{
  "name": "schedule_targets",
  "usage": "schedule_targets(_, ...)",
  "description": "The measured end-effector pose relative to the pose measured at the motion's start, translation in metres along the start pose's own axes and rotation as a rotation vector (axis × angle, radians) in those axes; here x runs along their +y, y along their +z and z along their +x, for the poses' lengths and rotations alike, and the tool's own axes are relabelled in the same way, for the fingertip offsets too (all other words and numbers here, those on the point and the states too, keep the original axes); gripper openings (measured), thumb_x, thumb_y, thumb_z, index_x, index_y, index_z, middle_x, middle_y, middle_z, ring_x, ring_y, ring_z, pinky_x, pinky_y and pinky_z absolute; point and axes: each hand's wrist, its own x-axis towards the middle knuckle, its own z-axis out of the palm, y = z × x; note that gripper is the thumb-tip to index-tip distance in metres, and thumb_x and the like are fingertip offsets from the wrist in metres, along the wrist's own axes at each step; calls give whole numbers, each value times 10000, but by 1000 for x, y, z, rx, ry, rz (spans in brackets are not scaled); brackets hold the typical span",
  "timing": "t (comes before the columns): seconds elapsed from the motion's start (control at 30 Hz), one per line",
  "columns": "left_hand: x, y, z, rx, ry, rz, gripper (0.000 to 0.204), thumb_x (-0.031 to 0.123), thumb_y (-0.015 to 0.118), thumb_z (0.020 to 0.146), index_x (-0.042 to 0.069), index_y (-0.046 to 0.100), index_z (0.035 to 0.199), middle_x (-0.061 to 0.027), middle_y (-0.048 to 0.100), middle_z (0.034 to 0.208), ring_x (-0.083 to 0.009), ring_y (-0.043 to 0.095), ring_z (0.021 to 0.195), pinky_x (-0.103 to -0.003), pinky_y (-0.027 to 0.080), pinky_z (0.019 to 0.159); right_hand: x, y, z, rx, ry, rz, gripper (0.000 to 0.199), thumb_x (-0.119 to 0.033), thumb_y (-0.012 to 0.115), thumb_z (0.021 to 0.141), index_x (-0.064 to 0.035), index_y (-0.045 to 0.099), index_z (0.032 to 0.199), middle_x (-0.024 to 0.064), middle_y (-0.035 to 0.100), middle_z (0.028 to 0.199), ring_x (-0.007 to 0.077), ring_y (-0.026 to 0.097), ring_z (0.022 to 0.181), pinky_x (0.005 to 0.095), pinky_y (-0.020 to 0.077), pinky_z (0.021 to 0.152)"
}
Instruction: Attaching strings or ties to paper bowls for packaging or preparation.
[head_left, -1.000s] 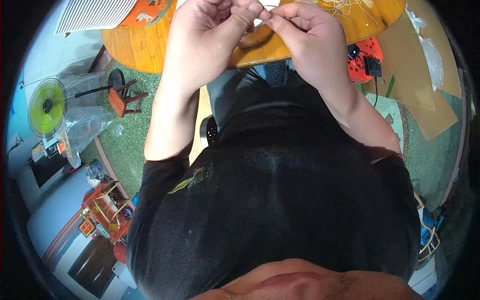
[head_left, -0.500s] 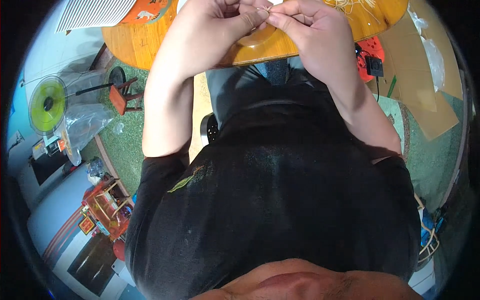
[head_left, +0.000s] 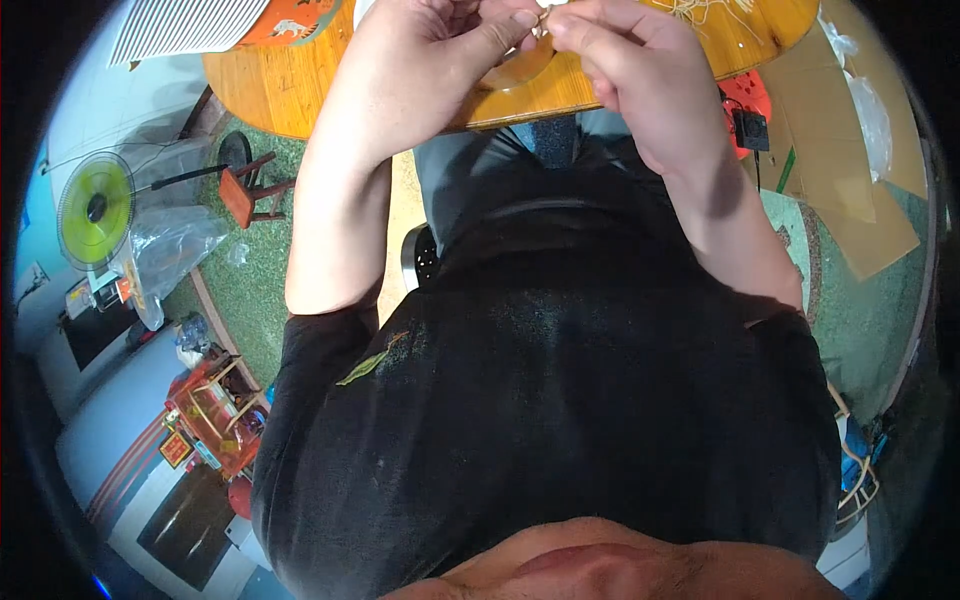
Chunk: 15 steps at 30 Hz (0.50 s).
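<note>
At the top edge, above a yellow wooden table [head_left: 255,90], both hands meet fingertip to fingertip. My left hand [head_left: 425,75] has its thumb and fingers closed on a thin pale strand [head_left: 543,18]. Thumb and forefinger of my right hand [head_left: 650,80] pinch the same strand from the other side, with the remaining fingers curled in. The strand's far part is hidden by the fingers and cut off by the frame. Loose pale cords [head_left: 705,12] lie on the table beyond my right hand. Below the fingertips shows a round, see-through rim [head_left: 522,72].
An orange patterned item [head_left: 290,25] and a white ribbed panel [head_left: 185,28] are at the table's far left. On the floor stand a green fan [head_left: 95,208] and a small stool [head_left: 240,195]. To the right are a red stool [head_left: 745,95], a black box [head_left: 750,130] and cardboard [head_left: 830,140].
My right hand has shifted slightly right, and its lower fingers have curled inward. The fingertips have drawn slightly apart, with the strand between them. My left hand has barely moved.
</note>
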Motion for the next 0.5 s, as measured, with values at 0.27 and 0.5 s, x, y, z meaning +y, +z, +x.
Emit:
schedule_targets(0.27,27,20,7,246,-513,331,24,-32,599,1024,-13,613,1020,-30,663,910,-94,637,812,-237,527,731,-12,-1,2,-31,488,315,240,-198,703,986,35,733,1036,-57,544,672,36,411,544,208,300,498)
schedule_targets(0.5,28,20,7,272,-503,313,67,-50,603,1012,-15,620,1067,-25,652,907,-91,634,817,-240,527,727,-2,2,1,-60,412,352,196,-185,683,994,5,730,998,-55,545,682,34,420,559,205,308,511)
